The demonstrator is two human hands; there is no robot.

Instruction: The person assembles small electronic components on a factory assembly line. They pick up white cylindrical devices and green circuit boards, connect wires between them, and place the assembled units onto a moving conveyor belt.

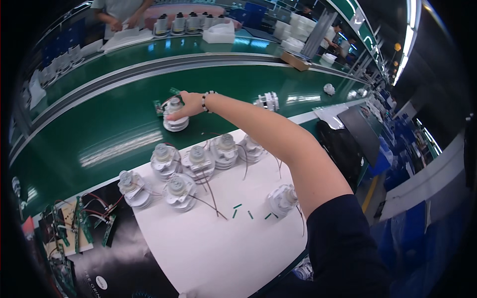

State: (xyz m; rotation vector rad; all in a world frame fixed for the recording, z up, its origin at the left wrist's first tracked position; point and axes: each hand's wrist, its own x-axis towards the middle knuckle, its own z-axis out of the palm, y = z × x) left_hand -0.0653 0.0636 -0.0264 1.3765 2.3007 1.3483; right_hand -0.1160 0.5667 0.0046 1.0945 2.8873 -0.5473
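Note:
My right arm stretches across the work surface from the lower right. At its end my right hand, with a beaded bracelet at the wrist, is closed round the upper part of a white motor assembly. This assembly stands on the green belt, and a small green circuit board shows beside it. Nearer to me, several similar white motor assemblies with trailing wires stand on a white sheet. One more motor assembly stands by my forearm. I see no clear part of my left hand.
Wired green circuit boards lie at the lower left. Small green strips are scattered on the sheet. Farther along the green belt lies another white part. A metal rail runs behind it; a co-worker's hands are beyond.

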